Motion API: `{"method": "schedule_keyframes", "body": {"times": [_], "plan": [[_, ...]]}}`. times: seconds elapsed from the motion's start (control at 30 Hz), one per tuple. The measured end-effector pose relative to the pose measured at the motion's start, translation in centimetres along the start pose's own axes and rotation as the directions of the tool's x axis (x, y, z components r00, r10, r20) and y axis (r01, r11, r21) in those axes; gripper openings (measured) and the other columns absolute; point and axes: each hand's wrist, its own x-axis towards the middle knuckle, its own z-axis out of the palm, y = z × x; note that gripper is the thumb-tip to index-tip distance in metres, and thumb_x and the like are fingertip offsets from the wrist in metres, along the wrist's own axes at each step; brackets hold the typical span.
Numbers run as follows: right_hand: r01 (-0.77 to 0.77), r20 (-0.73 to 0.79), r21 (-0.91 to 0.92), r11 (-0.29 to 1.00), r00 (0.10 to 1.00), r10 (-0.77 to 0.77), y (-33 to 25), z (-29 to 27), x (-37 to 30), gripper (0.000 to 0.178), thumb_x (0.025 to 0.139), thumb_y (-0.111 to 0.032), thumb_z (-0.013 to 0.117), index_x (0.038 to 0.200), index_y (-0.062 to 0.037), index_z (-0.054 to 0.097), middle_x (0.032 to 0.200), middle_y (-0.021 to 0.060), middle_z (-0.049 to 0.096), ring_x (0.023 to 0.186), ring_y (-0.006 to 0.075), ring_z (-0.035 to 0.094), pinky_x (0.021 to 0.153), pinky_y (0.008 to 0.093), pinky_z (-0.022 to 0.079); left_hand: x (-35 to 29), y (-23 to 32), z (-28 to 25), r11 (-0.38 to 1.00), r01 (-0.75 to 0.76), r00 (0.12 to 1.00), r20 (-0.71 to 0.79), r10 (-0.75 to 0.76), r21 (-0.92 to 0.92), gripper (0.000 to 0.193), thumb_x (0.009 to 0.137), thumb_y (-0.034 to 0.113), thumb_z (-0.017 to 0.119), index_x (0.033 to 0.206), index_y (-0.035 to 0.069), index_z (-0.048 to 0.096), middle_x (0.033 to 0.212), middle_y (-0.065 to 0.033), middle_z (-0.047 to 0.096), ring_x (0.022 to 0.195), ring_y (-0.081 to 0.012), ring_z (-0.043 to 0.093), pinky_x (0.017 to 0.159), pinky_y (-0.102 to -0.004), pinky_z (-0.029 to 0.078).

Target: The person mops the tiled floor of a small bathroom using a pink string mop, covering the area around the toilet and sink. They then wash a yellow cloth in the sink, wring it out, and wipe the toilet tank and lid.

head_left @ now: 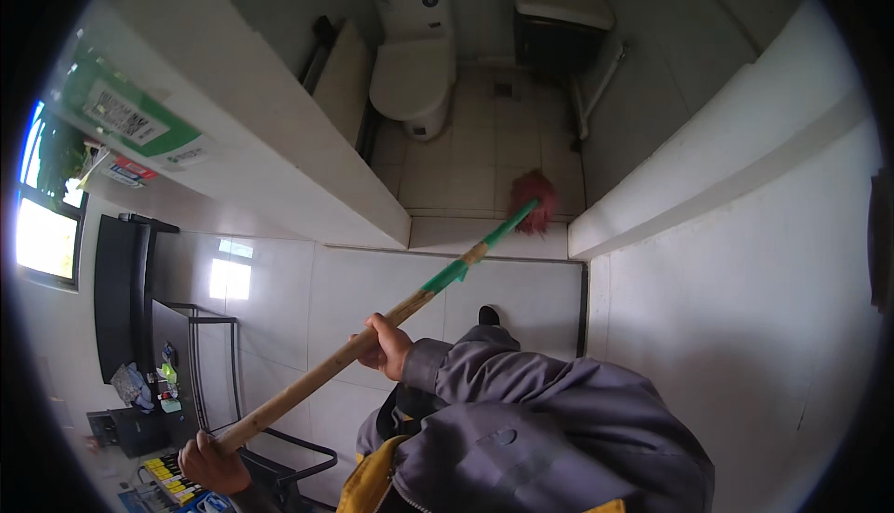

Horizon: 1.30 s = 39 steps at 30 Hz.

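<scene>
A mop with a wooden handle [307,384] runs slantwise from the lower left toward the bathroom doorway. Green wrapping [445,277] covers parts of its lower shaft. The reddish mop head [533,198] rests at the raised doorway sill, partly over the bathroom floor tiles. My left hand [214,465] is closed round the upper end of the handle. Farther down the shaft, my right hand [387,347] grips it with fingers wrapped round the wood.
Past the sill [484,234] stand a white toilet [412,75] and a washbasin [563,3] on a dark cabinet. Walls flank the doorway on both sides. At left are a dark table [177,336] and a black-framed chair [303,452]. My shoe [489,315] is near the sill.
</scene>
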Motion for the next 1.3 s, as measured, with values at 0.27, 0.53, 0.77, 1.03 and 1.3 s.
{"method": "schedule_keyframes", "body": {"times": [0.27, 0.53, 0.77, 1.03, 1.3], "plan": [[-0.056, 0.120, 0.026, 0.998, 0.991, 0.053, -5.8, 0.3, 0.7, 0.023, 0.087, -0.031, 0.057, 0.097, -0.0118, 0.050, 0.097, 0.0089, 0.066, 0.087, 0.0212, 0.066, 0.077, 0.0359, 0.057, 7.4, 3.8, -2.5, 1.000, 0.024, 0.999, 0.032, -0.025, 0.016, 0.023, 0.073, 0.006, 0.068, 0.094, 0.007, 0.059, 0.091, -0.0113, 0.056, 0.093, -0.0313, 0.056, 0.088, -0.0475, 0.043], [0.120, 0.025, 0.251, 0.960, 0.991, -0.131, -12.7, -7.2, 11.9, 0.023, 0.083, -0.025, 0.059, 0.096, -0.0117, 0.045, 0.084, 0.0122, 0.061, 0.074, 0.0271, 0.063, 0.072, 0.0424, 0.056, 18.4, 10.6, -5.7, 0.606, 0.588, 0.309, 0.841, 0.444, -0.536, 0.051, 0.075, 0.013, 0.076, 0.119, 0.003, 0.054, 0.092, -0.0099, 0.064, 0.087, -0.0189, 0.063, 0.080, -0.0321, 0.050], [0.385, -0.400, -0.060, 0.921, 0.836, -0.376, -19.6, -7.3, 19.7, 0.015, 0.078, -0.015, 0.060, 0.080, -0.0033, 0.050, 0.070, 0.0101, 0.055, 0.056, 0.0240, 0.057, 0.053, 0.0379, 0.053, 15.2, 17.5, 2.8, 0.147, 0.897, 0.204, 0.685, 0.699, -0.417, 0.061, 0.082, 0.011, 0.070, 0.136, 0.002, 0.043, 0.091, -0.0062, 0.063, 0.080, -0.0130, 0.059, 0.071, -0.0286, 0.049], [0.406, -0.361, -0.302, 0.863, 0.789, -0.497, -37.4, -8.4, 24.7, 0.011, 0.082, -0.011, 0.058, 0.083, -0.0012, 0.052, 0.071, 0.0118, 0.054, 0.058, 0.0251, 0.057, 0.050, 0.0401, 0.050, 26.7, 29.0, 3.2, -0.080, 0.993, -0.013, 0.741, 0.671, 0.090, 0.052, 0.085, 0.010, 0.061, 0.134, 0.001, 0.045, 0.075, 0.0003, 0.050, 0.057, -0.0088, 0.046, 0.049, -0.0226, 0.034], [0.230, -0.387, -0.526, 0.819, 0.793, -0.471, -53.0, -8.4, 24.6, 0.022, 0.090, -0.016, 0.062, 0.104, 0.0000, 0.055, 0.084, 0.0113, 0.056, 0.065, 0.0241, 0.059, 0.060, 0.0414, 0.054, 30.6, 49.7, 8.3, -0.276, 0.893, -0.063, 0.706, 0.705, 0.355, 0.038, 0.089, 0.009, 0.056, 0.126, 0.009, 0.048, 0.066, -0.0005, 0.045, 0.045, -0.0092, 0.038, 0.039, -0.0254, 0.030]]}}
